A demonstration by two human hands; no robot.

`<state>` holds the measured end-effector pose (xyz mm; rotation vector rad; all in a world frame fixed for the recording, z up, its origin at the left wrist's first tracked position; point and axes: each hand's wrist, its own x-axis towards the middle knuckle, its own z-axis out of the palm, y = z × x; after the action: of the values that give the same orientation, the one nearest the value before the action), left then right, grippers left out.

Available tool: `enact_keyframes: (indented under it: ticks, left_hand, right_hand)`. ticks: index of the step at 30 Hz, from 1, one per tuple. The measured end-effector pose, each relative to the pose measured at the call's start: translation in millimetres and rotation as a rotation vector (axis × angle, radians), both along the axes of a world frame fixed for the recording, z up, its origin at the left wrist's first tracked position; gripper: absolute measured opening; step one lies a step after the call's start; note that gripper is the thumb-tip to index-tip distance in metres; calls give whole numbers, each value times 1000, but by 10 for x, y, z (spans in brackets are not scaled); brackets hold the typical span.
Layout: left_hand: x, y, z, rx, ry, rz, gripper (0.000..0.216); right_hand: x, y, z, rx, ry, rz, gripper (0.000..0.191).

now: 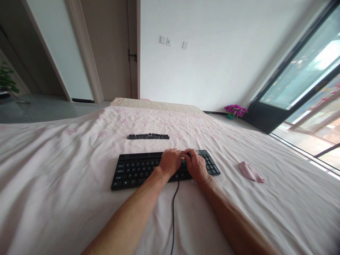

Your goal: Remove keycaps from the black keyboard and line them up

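A black keyboard [135, 170] lies flat on a pale pink floral cloth [87, 170]. Over its upper right part, my left hand [171, 161] is closed, its fingertips meeting those of my right hand [197, 165]. The right hand's fingers are also curled together. Something small and shiny shows between the fingertips, too small to name. Beneath both hands, part of the keys is hidden. Beyond the keyboard, several loose black keycaps [148, 136] lie in a row. A black cable [174, 209] runs from the keyboard's near edge toward me, between my forearms.
To the right lies a crumpled pink cloth [251, 172]. Past the covered surface are a white wall [207, 63], a door [111, 49], and a pot of purple flowers [235, 111]. A glass door [300, 74] stands at the right.
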<state>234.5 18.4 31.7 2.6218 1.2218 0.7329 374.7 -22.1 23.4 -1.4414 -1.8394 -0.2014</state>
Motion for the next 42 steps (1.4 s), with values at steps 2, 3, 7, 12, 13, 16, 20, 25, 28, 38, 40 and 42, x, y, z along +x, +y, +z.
enact_keyframes:
  ticks: [2, 3, 7, 12, 13, 16, 20, 25, 28, 38, 40, 42]
  left_hand:
    - [0, 14, -23, -1, -21, -5, 12]
    - [1, 21, -35, -5, -37, -9, 12]
    - [0, 34, -64, -41, -133, -4, 17]
    - [-42, -13, -65, -59, -150, -30, 24]
    - [-54, -26, -69, -56, -156, -26, 23]
    - [-83, -51, -91, -71, -209, 13, 25]
    - [-92, -46, -125, -125, -271, 47, 25]
    - [-85, -49, -141, -169, -313, 73, 26]
    - [-81, -56, -150, -153, -328, 96, 29]
    - [-79, 1, -156, -168, -300, 108, 19]
    - [-82, -8, -161, -163, -317, 114, 25]
    - [-85, -18, -167, -158, -332, 121, 28]
  right_hand:
    - [8, 6, 4, -21, 40, -18, 16]
    - [15, 10, 10, -36, 75, -31, 16]
    - [41, 19, 63, -100, 249, -60, 16]
    - [32, -23, 114, -95, 180, 97, 16]
    - [29, -32, 118, -91, 147, 133, 15]
    - [26, -44, 128, -107, 193, 93, 15]
    - [22, -22, 151, -151, 329, 3, 16]
    - [42, 58, 144, -182, 496, -17, 22]
    - [49, 69, 135, -183, 492, -31, 24]
    - [-155, 35, 374, -164, -274, 70, 16]
    - [-93, 70, 387, -165, -130, -13, 16]
    - [-19, 94, 372, -171, 55, -83, 19]
